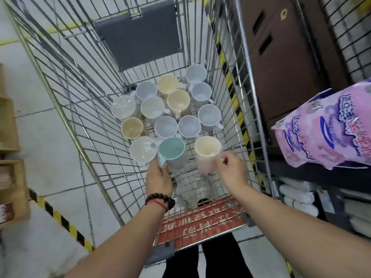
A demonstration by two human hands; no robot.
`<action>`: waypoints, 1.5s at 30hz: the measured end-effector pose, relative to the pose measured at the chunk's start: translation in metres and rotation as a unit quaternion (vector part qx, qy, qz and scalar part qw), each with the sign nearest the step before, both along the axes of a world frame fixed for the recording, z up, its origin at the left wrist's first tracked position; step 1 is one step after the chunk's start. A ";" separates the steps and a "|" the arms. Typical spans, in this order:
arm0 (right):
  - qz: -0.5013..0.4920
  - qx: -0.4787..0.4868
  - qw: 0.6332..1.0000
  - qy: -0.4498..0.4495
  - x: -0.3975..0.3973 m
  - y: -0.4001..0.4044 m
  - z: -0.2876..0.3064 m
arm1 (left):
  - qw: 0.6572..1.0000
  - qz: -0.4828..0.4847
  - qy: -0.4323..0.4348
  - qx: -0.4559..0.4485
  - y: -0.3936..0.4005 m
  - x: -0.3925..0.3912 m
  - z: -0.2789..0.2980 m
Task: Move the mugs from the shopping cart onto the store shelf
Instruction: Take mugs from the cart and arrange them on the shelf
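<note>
Both hands down in the shopping cart (66,93): my left hand (158,177) grips the teal mug (172,151) by its handle at 7 o'clock, right hand (230,169) pinches the cream mug (207,149) handle at 5, likely for lifting out upright; remaining mugs (166,109) cluster mid-cart; pink pack (329,129) lettering unreadable.

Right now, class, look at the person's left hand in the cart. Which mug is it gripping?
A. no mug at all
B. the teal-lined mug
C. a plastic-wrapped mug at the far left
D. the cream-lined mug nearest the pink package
B: the left hand has its fingers round the handle of the teal-lined mug, while the right hand pinches the handle of the cream-lined mug beside it.
</note>
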State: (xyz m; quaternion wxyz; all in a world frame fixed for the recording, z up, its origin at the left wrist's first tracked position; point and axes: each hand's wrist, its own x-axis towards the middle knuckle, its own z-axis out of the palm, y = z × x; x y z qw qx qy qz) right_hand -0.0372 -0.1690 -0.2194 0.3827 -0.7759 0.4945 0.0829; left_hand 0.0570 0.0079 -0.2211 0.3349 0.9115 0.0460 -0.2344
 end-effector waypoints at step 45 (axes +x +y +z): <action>-0.576 -0.545 0.526 -0.308 -0.604 0.193 0.538 | 0.598 -0.569 -0.058 -0.561 -0.102 -0.500 0.538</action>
